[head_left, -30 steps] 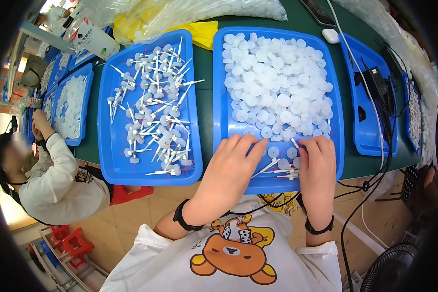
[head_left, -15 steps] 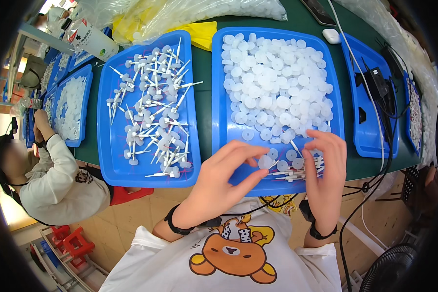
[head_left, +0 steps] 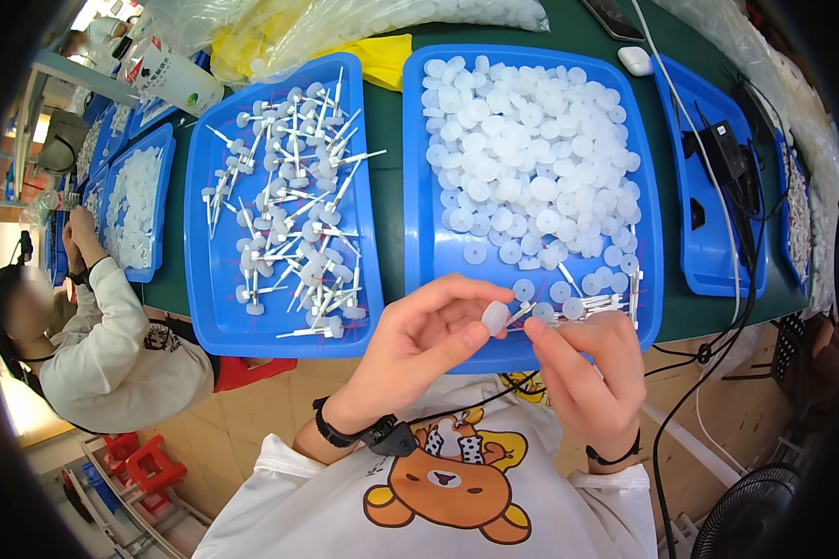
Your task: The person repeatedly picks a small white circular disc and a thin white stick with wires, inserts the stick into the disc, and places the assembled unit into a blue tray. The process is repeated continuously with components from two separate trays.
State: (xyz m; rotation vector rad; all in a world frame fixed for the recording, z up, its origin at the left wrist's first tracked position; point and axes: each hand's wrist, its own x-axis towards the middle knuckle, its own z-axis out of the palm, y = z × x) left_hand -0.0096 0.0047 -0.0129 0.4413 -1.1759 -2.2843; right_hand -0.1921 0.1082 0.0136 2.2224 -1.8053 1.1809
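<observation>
My left hand (head_left: 418,337) pinches a round translucent white plastic disc (head_left: 495,319) between thumb and fingers, over the near edge of a blue tray (head_left: 415,265). Close beside it, the fingers of my right hand (head_left: 595,368) are pressed together on a thin white stick (head_left: 522,314), whose end points toward the disc. Whether stick and disc touch I cannot tell. Beyond my hands lies a large heap of similar discs (head_left: 531,149). Loose white sticks (head_left: 592,305) are bunched in the tray's near right part, partly hidden by my right hand.
At left, another blue tray (head_left: 210,321) holds many sticks with discs and thin red wires (head_left: 298,214). A blue tray with a black adapter (head_left: 721,149) and cables stands right. Plastic bags (head_left: 391,23) and a bottle (head_left: 172,76) lie behind. A co-worker (head_left: 112,326) sits left.
My right hand has come down and left from over the sticks, its spread fingers closing on one beside the disc. My left hand keeps its disc, now slightly lower and turned.
</observation>
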